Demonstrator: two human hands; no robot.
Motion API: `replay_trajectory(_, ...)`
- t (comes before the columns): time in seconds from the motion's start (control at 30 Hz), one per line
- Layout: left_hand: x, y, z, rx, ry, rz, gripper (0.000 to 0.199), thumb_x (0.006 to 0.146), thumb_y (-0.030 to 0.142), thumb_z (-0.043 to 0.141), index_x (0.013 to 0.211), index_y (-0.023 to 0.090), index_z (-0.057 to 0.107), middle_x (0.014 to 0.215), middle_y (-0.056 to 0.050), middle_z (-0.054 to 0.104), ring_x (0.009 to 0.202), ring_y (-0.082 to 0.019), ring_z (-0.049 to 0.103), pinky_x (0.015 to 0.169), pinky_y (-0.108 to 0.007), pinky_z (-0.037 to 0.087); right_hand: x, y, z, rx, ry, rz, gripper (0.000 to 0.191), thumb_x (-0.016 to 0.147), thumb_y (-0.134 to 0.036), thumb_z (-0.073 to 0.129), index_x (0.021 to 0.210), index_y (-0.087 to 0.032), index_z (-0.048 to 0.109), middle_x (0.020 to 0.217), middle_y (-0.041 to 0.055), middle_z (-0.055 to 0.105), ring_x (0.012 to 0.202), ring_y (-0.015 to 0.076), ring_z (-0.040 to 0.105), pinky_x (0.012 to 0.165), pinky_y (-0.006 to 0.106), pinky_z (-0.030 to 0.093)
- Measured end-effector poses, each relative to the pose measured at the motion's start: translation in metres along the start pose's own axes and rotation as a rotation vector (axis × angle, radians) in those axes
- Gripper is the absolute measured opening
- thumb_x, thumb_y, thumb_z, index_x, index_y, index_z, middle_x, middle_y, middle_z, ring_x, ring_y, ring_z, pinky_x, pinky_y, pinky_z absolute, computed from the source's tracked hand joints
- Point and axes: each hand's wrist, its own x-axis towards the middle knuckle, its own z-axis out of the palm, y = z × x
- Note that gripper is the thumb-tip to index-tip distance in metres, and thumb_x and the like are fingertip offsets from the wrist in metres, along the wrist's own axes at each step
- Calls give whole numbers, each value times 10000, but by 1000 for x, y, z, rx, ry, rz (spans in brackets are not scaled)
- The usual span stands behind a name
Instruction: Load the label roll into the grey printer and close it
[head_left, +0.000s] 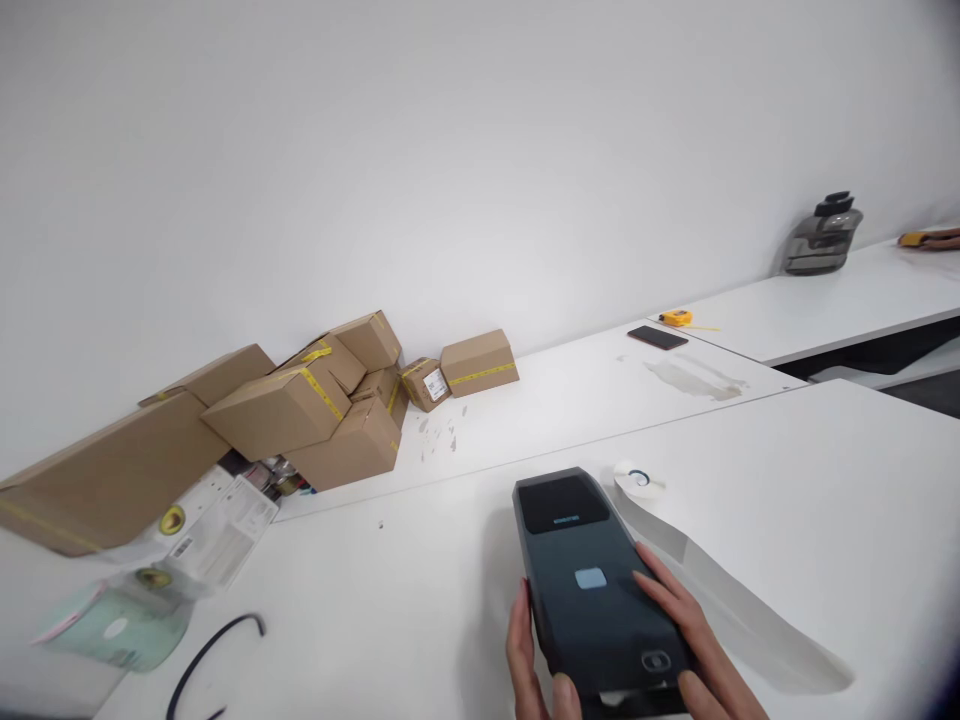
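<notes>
A dark, long box-like device [592, 610] with a small light-blue square on its upper face is held tilted above the white table. My left hand [529, 660] wraps its left side, thumb at the near edge. Against its right side lie the fingers of my right hand [694, 635], with that thumb near the lower right corner. Just beyond the device, to the right, sits a roll of white labels [636, 480], and a long pale strip [750, 600] runs from it toward the right front.
Cardboard boxes [277, 415] are piled at the left against the wall. Nearer are a mint-green pouch [124, 625] and a black curved cord [199, 655]. Farther right lie a phone [658, 337], a yellow tape measure [676, 318] and a dark bottle [823, 240].
</notes>
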Motion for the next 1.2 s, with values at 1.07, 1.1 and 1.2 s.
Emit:
replay_trajectory(1.07, 117, 10, 37, 457, -332, 15, 755, 865, 350, 571, 1544, 203, 277, 1452, -121, 569, 1375, -267, 499, 1114, -386, 400, 151, 1, 8, -324, -293, -576, 239, 976, -152, 429, 1004, -219, 656, 844, 53, 729, 764, 195, 695, 662, 305, 545)
replay_trajectory(1.1, 118, 14, 38, 481, -346, 19, 798, 866, 316, 557, 1571, 196, 203, 1463, -125, 556, 1384, -263, 490, 1116, -389, 397, 154, 5, 8, -315, -334, -514, 258, 983, -168, 414, 1034, -224, 661, 906, 61, 744, 820, 201, 710, 705, 316, 559)
replay_trajectory(1.2, 120, 21, 40, 544, -381, 49, 871, 857, 240, 523, 1597, 170, 69, 1490, -147, 520, 1396, -265, 475, 1115, -403, 398, 174, 11, 5, -237, -257, -373, 273, 989, -244, 421, 1142, -236, 647, 1091, 79, 748, 969, 219, 714, 837, 367, 572)
